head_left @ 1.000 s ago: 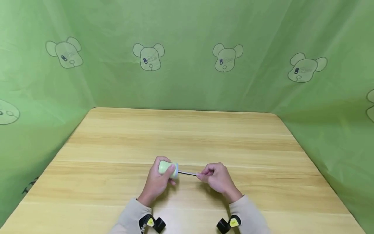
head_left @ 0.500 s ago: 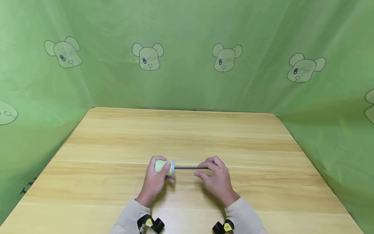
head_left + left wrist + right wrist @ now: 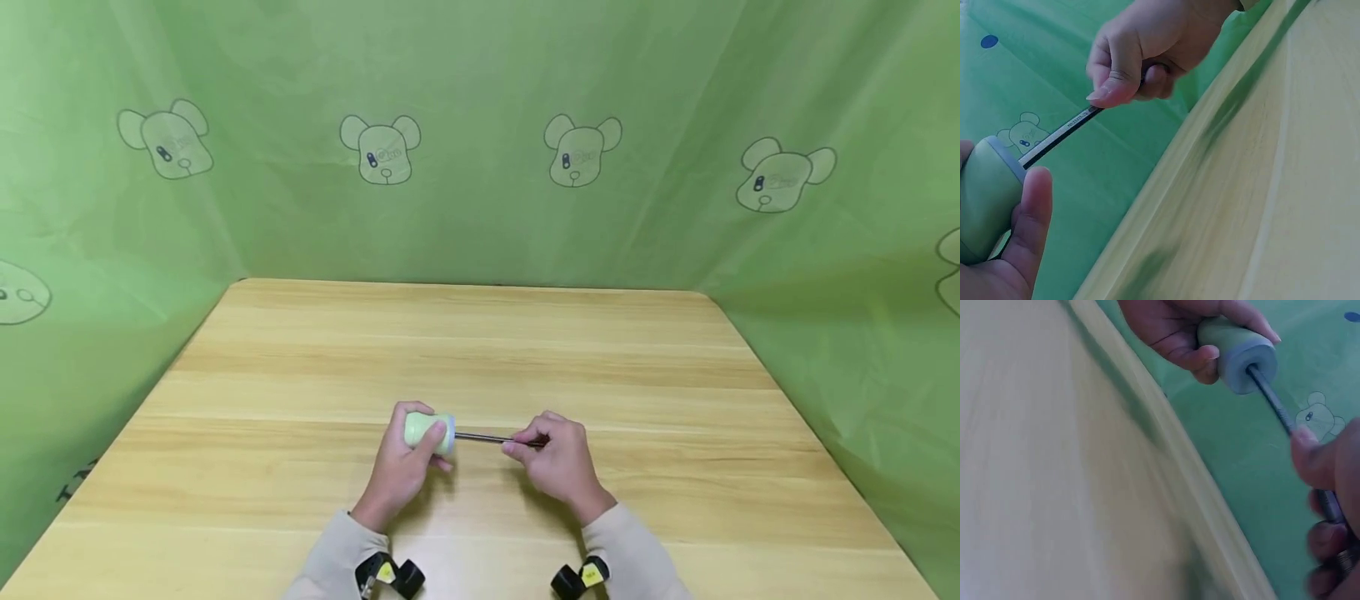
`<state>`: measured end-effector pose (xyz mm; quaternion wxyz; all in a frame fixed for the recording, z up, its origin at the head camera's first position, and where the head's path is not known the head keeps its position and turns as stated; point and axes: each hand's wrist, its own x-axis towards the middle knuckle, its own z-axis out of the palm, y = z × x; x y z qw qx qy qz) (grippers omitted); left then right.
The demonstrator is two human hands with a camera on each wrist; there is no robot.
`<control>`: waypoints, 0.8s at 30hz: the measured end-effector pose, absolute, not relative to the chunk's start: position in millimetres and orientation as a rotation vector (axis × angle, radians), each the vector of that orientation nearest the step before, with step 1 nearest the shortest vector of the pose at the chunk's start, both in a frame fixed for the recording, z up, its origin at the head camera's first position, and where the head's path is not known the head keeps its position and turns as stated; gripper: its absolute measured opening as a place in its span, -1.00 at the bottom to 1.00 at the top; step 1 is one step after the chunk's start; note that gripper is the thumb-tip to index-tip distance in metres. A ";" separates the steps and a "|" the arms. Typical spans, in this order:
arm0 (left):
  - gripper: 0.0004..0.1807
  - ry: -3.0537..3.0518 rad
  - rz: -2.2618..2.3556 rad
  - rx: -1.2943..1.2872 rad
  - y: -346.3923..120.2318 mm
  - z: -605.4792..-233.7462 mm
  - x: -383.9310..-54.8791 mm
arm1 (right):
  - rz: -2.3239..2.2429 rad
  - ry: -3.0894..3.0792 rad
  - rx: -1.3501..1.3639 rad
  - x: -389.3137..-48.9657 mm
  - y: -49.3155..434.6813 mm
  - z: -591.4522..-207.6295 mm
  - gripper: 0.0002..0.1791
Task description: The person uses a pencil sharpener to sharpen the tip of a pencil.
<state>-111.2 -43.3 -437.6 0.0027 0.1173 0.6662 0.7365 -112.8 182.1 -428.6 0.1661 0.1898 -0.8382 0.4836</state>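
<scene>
My left hand point(image 3: 397, 471) grips a small pale green pencil sharpener point(image 3: 422, 430) with a light blue end, which faces right. A dark, striped pencil point(image 3: 482, 437) sticks out of the hole in that blue end; its tip is hidden inside. My right hand point(image 3: 561, 462) pinches the pencil farther along, thumb against the fingers, as the left wrist view also shows. In the right wrist view the pencil's back end runs under the curled fingers point(image 3: 1325, 537). Both hands hold these things above the table, near its front.
The light wood table point(image 3: 480, 350) stretches out beyond the hands. Green cloth point(image 3: 480, 225) printed with bear heads hangs behind it and along both sides. Each wrist carries a small black camera, such as the left one point(image 3: 405, 577).
Half a second ago my right thumb was off the pencil; now it pinches it again and the hand has turned. The sharpener has shifted slightly, staying in my left hand.
</scene>
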 end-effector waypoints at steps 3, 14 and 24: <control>-0.75 2.141 2.263 0.432 -42.8 -436.6 -110.1 | 1.681 -2.648 0.308 -111.8 186.0 -419.7 -0.77; -0.67 2.122 2.350 0.322 -39.2 -437.1 -110.3 | 0.913 -2.435 0.416 -112.8 174.5 -430.6 -0.85; -0.59 1.880 2.470 0.129 -42.0 -434.8 -111.2 | 0.686 -1.878 0.688 -117.5 162.8 -435.5 -0.63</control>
